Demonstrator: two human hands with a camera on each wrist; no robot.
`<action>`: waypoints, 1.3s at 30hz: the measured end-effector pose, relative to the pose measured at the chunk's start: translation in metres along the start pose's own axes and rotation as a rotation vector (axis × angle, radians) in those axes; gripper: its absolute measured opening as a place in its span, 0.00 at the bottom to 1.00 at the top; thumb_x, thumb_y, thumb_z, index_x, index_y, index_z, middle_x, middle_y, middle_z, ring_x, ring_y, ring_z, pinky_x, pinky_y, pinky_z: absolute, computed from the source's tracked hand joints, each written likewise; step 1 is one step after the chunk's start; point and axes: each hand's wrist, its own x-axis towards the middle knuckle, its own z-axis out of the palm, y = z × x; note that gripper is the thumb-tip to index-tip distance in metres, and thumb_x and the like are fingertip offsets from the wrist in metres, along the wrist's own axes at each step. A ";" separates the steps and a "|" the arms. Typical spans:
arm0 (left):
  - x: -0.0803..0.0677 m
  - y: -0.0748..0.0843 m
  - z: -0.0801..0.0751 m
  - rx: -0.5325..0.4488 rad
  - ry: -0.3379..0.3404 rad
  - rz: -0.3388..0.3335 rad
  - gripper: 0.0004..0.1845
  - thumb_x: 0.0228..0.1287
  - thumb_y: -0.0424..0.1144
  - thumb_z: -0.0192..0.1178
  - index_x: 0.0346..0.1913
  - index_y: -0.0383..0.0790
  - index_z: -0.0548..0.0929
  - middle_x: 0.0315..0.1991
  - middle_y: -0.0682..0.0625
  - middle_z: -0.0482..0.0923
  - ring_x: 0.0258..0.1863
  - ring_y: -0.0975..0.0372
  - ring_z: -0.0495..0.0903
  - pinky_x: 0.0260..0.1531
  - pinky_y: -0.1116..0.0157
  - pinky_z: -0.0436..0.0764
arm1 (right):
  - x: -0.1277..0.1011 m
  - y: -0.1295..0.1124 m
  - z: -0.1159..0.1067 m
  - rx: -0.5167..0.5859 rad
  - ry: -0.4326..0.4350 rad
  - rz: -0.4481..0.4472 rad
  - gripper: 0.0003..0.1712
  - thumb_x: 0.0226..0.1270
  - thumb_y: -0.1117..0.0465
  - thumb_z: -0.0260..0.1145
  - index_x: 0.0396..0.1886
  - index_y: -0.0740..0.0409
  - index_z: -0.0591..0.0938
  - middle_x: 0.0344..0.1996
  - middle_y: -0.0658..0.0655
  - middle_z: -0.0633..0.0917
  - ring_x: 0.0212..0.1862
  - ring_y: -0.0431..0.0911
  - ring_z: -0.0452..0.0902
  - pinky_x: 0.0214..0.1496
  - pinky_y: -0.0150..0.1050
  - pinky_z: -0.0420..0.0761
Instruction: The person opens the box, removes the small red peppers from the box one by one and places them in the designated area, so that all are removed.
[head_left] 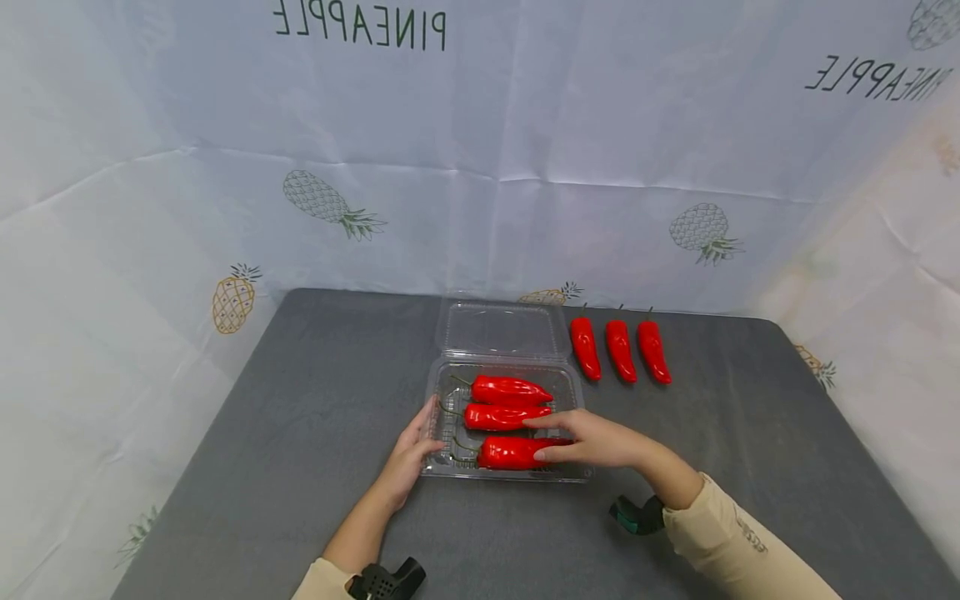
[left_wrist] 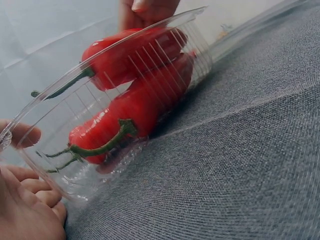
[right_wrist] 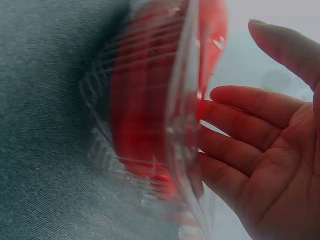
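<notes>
Now both hands lie flat-fingered, left (head_left: 410, 457) steadying the clear tray (head_left: 442, 385), right (head_left: 592, 439) touching the glossy red pepper (head_left: 510, 452).

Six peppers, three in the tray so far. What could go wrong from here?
1. The clear tray is thin and light; only the left hand steadies its end, so it may slide on the mat.
2. The near pepper lies by the front wall under the right hand; a nudge might tip it over the rim.
3. The open lid could flop shut.

You have open grey table (head_left: 315, 417) to your left; three loose red peppers (head_left: 620, 351) and the raised clear lid (head_left: 501, 330) block the far right.
</notes>
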 end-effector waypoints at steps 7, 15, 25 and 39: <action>-0.001 0.001 0.000 0.000 0.002 0.008 0.40 0.55 0.26 0.48 0.72 0.32 0.47 0.75 0.40 0.41 0.74 0.50 0.36 0.53 0.90 0.52 | 0.012 -0.007 0.003 -0.112 -0.088 0.005 0.34 0.61 0.45 0.62 0.63 0.58 0.72 0.48 0.48 0.82 0.45 0.38 0.74 0.46 0.33 0.77; -0.001 0.001 0.000 0.002 0.002 0.003 0.40 0.55 0.27 0.49 0.72 0.32 0.47 0.74 0.40 0.41 0.74 0.51 0.36 0.53 0.90 0.52 | 0.019 -0.011 0.003 -0.136 -0.167 0.028 0.35 0.60 0.48 0.63 0.65 0.59 0.70 0.21 0.42 0.67 0.27 0.34 0.65 0.25 0.28 0.61; 0.001 0.000 -0.001 0.006 0.007 -0.016 0.40 0.55 0.27 0.48 0.73 0.34 0.47 0.75 0.43 0.42 0.74 0.54 0.37 0.53 0.90 0.51 | 0.024 -0.013 0.004 -0.134 -0.166 0.045 0.36 0.59 0.48 0.65 0.65 0.59 0.70 0.22 0.44 0.68 0.28 0.35 0.65 0.25 0.29 0.62; 0.000 0.000 -0.001 0.012 0.018 -0.017 0.40 0.55 0.27 0.49 0.73 0.34 0.48 0.75 0.42 0.42 0.74 0.53 0.37 0.53 0.90 0.51 | 0.025 -0.009 0.008 -0.129 -0.076 -0.072 0.34 0.60 0.47 0.64 0.63 0.59 0.72 0.33 0.44 0.78 0.29 0.33 0.68 0.28 0.27 0.67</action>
